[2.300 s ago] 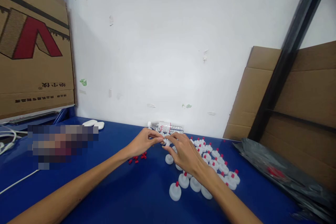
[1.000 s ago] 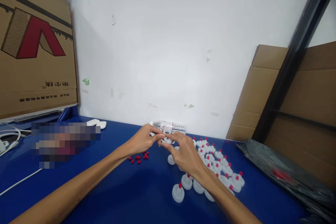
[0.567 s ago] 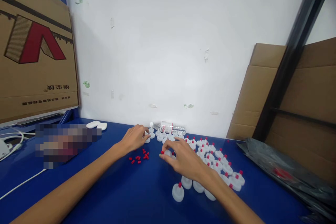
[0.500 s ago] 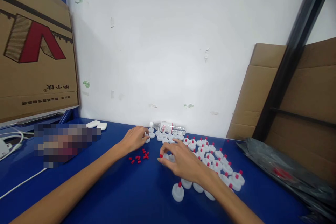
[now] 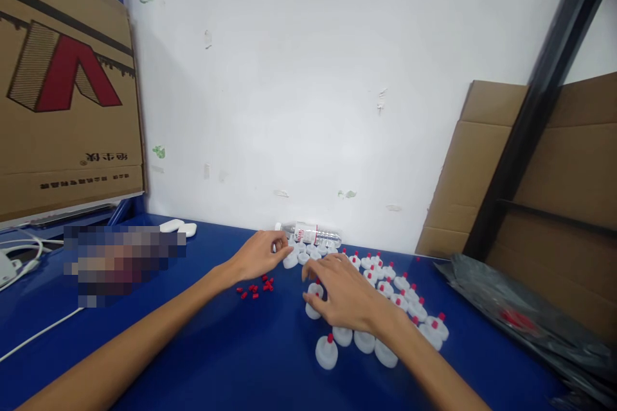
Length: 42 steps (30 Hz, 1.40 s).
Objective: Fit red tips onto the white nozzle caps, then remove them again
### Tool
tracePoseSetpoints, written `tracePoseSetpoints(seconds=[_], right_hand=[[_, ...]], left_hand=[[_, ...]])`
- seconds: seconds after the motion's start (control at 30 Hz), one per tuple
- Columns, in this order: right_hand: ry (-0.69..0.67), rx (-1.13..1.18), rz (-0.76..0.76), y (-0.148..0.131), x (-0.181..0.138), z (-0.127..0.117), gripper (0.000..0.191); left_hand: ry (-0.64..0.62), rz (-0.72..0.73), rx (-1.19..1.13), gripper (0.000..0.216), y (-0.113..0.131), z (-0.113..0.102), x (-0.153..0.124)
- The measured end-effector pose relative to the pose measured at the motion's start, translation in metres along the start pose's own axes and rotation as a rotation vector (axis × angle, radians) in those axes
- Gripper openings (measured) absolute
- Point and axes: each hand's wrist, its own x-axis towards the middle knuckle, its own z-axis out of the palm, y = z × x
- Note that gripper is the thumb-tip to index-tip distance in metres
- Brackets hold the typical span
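My left hand [image 5: 263,252] has its thumb and fingertips closed on a white plastic nozzle cap [image 5: 290,261], at the left end of a group of plain white caps below the lying bottle. My right hand [image 5: 342,289] curves over the caps with thumb and index finger apart. A white cap [image 5: 313,310] stands beside its thumb, and red shows near the thumb tip. Several white caps with red tips [image 5: 402,302] spread under and beyond this hand. One red-tipped cap [image 5: 326,353] stands nearest me. Loose red tips [image 5: 254,289] lie below my left hand.
A clear water bottle [image 5: 313,234] lies against the white wall. At left are a large carton [image 5: 72,141], white cables [image 5: 41,332], a white case [image 5: 187,230] and a blurred patch. Grey plastic bags [image 5: 520,308] and cardboard [image 5: 475,160] are at right.
My left hand has moved right to the white caps. My right hand has shifted slightly right, and its fingers, earlier pinching a red tip, have parted.
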Motion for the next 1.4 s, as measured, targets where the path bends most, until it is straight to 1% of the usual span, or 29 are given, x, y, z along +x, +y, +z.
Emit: tracePoseSetpoints(seconds=[0.07,0.1,0.13,0.17,0.2,0.27,0.33,0.37,0.43,0.47,0.53,0.6,0.7,0.9,1.03,1.2,1.33,1.4], right_hand=[[0.085,-0.028,0.065,0.001,0.001,0.001,0.043],[0.118,-0.027,0.083,0.001,0.002,0.003,0.052],[0.140,-0.019,0.086,0.000,0.003,0.005,0.056],[0.157,-0.012,0.080,-0.001,0.004,0.008,0.055],[0.170,-0.007,0.072,-0.002,0.006,0.011,0.049],[0.196,-0.005,0.069,-0.003,0.009,0.015,0.034],[0.238,-0.026,0.087,-0.003,0.010,0.015,0.026],[0.264,-0.042,0.100,-0.003,0.010,0.014,0.027],[0.301,-0.074,0.120,-0.001,0.010,0.013,0.028],[0.309,-0.088,0.128,0.000,0.010,0.012,0.028],[0.306,-0.109,0.136,0.002,0.009,0.013,0.027],[0.288,-0.126,0.129,0.003,0.009,0.014,0.026],[0.260,-0.146,0.106,0.002,0.009,0.015,0.024],[0.223,-0.159,0.111,0.002,0.009,0.013,0.023],[0.215,-0.173,0.091,0.003,0.008,0.014,0.026],[0.215,-0.162,0.087,0.004,0.009,0.015,0.030],[0.175,-0.147,0.074,0.006,0.011,0.014,0.042],[0.155,-0.163,0.077,0.007,0.011,0.014,0.042]], left_hand=[[-0.056,0.056,-0.187,0.030,0.007,0.002,-0.002],[-0.085,0.074,-0.281,0.030,0.011,0.003,-0.003],[-0.110,0.084,-0.359,0.030,0.015,0.004,-0.003],[-0.131,0.089,-0.422,0.030,0.019,0.004,-0.004],[-0.145,0.094,-0.466,0.030,0.023,0.004,-0.005],[-0.143,0.109,-0.495,0.030,0.028,0.002,-0.005],[-0.132,0.126,-0.418,0.032,0.027,-0.003,-0.003],[-0.133,0.120,-0.315,0.032,0.024,-0.005,-0.003],[-0.153,0.066,-0.036,0.028,0.014,-0.009,-0.002],[-0.164,0.016,0.119,0.025,0.008,-0.010,-0.002],[-0.199,-0.042,0.230,0.022,-0.002,-0.012,-0.003],[-0.249,-0.057,0.234,0.024,-0.008,-0.012,-0.004],[-0.297,-0.055,0.231,0.025,-0.007,-0.013,-0.006],[-0.330,-0.075,0.222,0.024,-0.001,-0.011,-0.007],[-0.327,-0.081,0.208,0.016,-0.002,-0.008,-0.008],[-0.296,-0.060,0.186,0.011,-0.004,-0.003,-0.009],[-0.193,-0.019,0.164,0.008,-0.001,0.000,-0.008],[-0.140,-0.005,0.142,0.012,0.003,0.000,-0.007]])
